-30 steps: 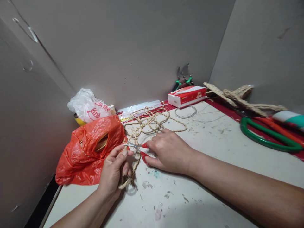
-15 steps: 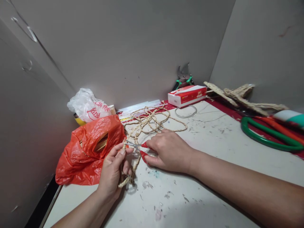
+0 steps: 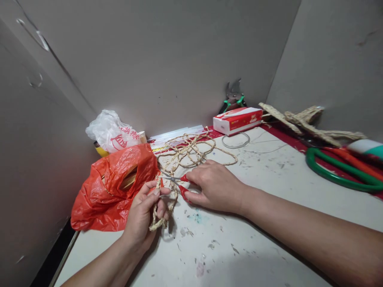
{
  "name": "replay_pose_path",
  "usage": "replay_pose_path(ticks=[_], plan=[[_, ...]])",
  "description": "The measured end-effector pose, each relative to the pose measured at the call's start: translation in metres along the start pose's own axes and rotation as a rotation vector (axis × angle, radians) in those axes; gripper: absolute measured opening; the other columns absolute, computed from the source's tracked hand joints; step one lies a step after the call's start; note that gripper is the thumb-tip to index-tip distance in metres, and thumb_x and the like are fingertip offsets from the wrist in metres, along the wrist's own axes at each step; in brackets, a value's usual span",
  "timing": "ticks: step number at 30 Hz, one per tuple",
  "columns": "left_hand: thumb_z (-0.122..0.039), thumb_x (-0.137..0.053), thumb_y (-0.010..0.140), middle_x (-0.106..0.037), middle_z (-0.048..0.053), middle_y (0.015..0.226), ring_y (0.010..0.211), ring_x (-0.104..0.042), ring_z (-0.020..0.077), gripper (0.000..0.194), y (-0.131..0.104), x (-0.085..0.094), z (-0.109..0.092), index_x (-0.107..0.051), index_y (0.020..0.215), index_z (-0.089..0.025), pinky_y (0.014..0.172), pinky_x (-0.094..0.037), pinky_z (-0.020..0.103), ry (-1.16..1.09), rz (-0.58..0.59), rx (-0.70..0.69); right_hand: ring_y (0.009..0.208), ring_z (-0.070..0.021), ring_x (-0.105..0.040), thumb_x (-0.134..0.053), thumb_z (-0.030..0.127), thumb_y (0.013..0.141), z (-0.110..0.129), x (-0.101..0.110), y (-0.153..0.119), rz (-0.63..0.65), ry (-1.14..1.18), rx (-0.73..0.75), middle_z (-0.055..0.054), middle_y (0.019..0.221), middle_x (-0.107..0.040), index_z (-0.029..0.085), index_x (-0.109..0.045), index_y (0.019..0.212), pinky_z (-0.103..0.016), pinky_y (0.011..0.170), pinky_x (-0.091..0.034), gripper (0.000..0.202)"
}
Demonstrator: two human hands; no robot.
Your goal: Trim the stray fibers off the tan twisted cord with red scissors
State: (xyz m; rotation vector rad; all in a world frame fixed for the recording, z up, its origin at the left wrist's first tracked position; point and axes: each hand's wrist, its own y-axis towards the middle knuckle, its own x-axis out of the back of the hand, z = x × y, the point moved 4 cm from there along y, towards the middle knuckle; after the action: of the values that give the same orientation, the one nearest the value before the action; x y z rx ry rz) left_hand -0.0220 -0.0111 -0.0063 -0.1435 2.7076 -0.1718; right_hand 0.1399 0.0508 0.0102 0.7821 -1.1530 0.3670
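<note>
Between the thumb and fingers of my left hand (image 3: pixel 143 211) is a piece of braided straw rope (image 3: pixel 157 225), its end pointing up and a loop hanging below the fingers. My right hand (image 3: pixel 211 185) grips red-handled scissors (image 3: pixel 183 187) by the handles. The scissor blades are apart and point left, with their tips beside the rope end, just above my left fingertips. More of the thin braided rope (image 3: pixel 194 153) lies in loose loops on the white table (image 3: pixel 239 247) behind my hands.
An orange-red plastic bag (image 3: pixel 101 199) with slats inside sits at left, a white bag (image 3: pixel 109 129) behind it. Clear sticks (image 3: pixel 179 134), a tissue box (image 3: pixel 237 120), a wire coil (image 3: pixel 235 140) and green-handled cutters (image 3: pixel 233 97) are at the back; a green ring (image 3: pixel 335 179) is right.
The scissors have shifted slightly up and their blades have turned a little beside the rope end. My left hand still holds the rope. The whole view has moved slightly.
</note>
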Motion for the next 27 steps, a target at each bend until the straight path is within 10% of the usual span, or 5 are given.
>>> replay_pose_path(ticks=[15, 27], plan=[[-0.014, -0.054, 0.085, -0.059, -0.003, 0.067, 0.033, -0.033, -0.0011, 0.001, 0.0022, -0.0001, 0.0008, -0.054, 0.086, -0.014, 0.033, -0.030, 0.011, -0.182, 0.006, 0.154, 0.074, -0.0203, -0.055, -0.052, 0.048, 0.078, 0.0027, -0.0004, -0.0027, -0.014, -0.112, 0.110, -0.005, 0.074, -0.066, 0.018, -0.062, 0.077, -0.034, 0.075, -0.029, 0.031], [-0.023, -0.045, 0.090, -0.041, -0.005, 0.044, 0.028, -0.025, 0.0015, 0.031, -0.0028, -0.0046, 0.0059, -0.053, 0.063, -0.012, 0.028, -0.024, 0.013, -0.308, 0.214, 0.311, 0.075, -0.0213, -0.054, -0.053, 0.047, 0.079, 0.0061, 0.0011, -0.0031, -0.033, -0.152, 0.115, -0.007, 0.075, -0.065, 0.018, -0.063, 0.080, -0.035, 0.077, -0.026, 0.031]])
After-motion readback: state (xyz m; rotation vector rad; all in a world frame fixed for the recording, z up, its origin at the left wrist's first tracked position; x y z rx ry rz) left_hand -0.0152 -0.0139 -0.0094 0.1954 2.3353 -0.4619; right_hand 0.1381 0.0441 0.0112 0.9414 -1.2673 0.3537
